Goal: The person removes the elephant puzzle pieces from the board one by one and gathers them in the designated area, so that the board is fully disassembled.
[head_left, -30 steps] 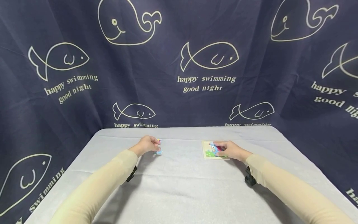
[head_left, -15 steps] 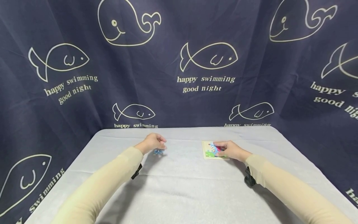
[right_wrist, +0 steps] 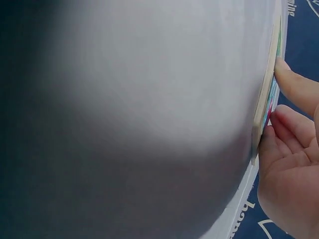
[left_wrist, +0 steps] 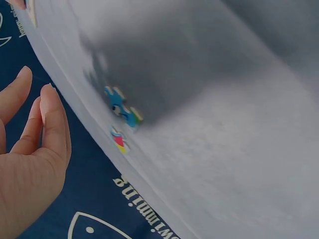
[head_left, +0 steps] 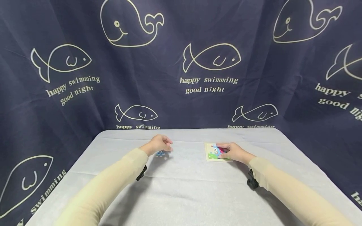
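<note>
In the head view my left hand (head_left: 159,143) is raised over the table's left middle. The left wrist view shows its thumb and fingers (left_wrist: 52,117) apart, nothing between them. Below lie a blue puzzle piece (left_wrist: 122,109) with a printed eye and a smaller piece (left_wrist: 118,140) coloured red, yellow and blue. A wooden jigsaw board (head_left: 208,148) with a blue, green and red picture lies right of centre. On its face rest the spread thumb and fingers of my right hand (head_left: 234,151), covering much of the picture's right side. The right wrist view shows the board edge-on.
A pale grey cloth covers the table (head_left: 181,194). Behind and beside it hangs a dark blue curtain (head_left: 169,100) printed with fish and whales. Black straps (head_left: 252,180) sit at both wrists.
My left hand has lifted away from the loose puzzle pieces and moved right, its fingers parting. My right hand and the jigsaw board have stayed in place.
</note>
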